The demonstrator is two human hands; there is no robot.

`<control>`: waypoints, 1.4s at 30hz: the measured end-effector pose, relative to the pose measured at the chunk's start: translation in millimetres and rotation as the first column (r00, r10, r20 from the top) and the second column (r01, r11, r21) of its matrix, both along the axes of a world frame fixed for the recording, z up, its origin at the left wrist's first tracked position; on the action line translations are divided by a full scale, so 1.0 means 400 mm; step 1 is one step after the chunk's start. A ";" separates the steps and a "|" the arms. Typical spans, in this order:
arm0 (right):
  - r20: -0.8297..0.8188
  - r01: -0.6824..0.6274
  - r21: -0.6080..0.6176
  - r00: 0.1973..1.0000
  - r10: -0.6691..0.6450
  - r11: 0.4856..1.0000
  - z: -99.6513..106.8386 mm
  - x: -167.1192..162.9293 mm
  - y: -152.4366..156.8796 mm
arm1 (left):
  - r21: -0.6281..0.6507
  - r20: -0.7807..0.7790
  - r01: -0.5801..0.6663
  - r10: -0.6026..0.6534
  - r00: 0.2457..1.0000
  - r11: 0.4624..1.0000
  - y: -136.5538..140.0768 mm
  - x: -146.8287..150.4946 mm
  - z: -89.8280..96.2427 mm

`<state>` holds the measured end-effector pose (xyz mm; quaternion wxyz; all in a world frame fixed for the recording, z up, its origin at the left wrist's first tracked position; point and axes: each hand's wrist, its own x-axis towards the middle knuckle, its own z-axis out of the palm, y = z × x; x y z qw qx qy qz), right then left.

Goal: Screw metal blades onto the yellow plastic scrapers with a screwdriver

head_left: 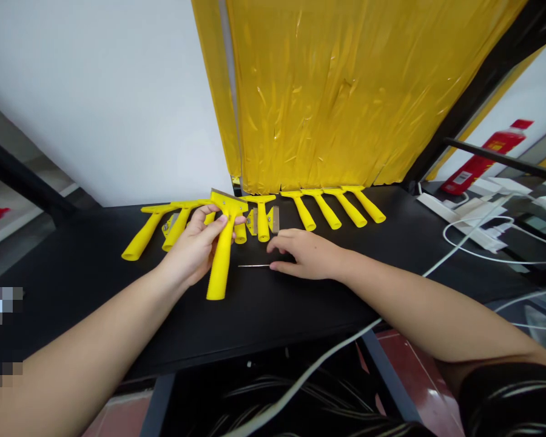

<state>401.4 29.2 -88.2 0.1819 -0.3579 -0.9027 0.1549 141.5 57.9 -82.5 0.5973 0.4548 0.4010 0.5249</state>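
My left hand [199, 246] is closed around a yellow scraper [221, 255]. Thumb and fingers pinch it near the neck, its head up and its handle slanting down toward me. My right hand [307, 254] is low over the black table, with a gap between thumb and curled fingers. A thin metal rod [253, 266] lies on the table, one end reaching my right thumb; whether the thumb presses on it I cannot tell. Just beyond my right fingers is a small yellow piece with a grey blade [275, 220], beside another yellow scraper [263, 224].
Several yellow scrapers [327, 212] lie in a row along the back of the black table [300, 309]. Yellow plastic film [346, 97] and a white panel [109, 91] stand behind. At right are white power strips [464, 221], cables and a red bottle [486, 158]. One cable [318, 361] crosses the front edge.
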 end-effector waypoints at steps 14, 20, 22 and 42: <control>-0.223 -0.385 0.106 0.889 0.400 0.917 -0.010 -0.023 -0.002 | -0.034 0.101 0.090 -0.086 0.991 0.995 -0.017 0.030 -0.005; -0.449 -0.272 -0.031 0.863 0.230 0.962 -0.012 -0.004 0.005 | -0.050 0.092 0.181 -0.176 0.980 0.982 -0.018 0.016 -0.009; -0.541 -0.242 -0.101 0.828 0.151 0.965 -0.018 0.006 0.020 | -0.055 0.068 0.205 -0.201 0.977 0.977 -0.016 0.011 -0.011; -0.339 0.255 -0.254 0.880 -0.333 0.933 -0.055 0.010 0.136 | 0.050 -0.141 0.337 -0.328 0.934 0.940 -0.022 0.005 -0.021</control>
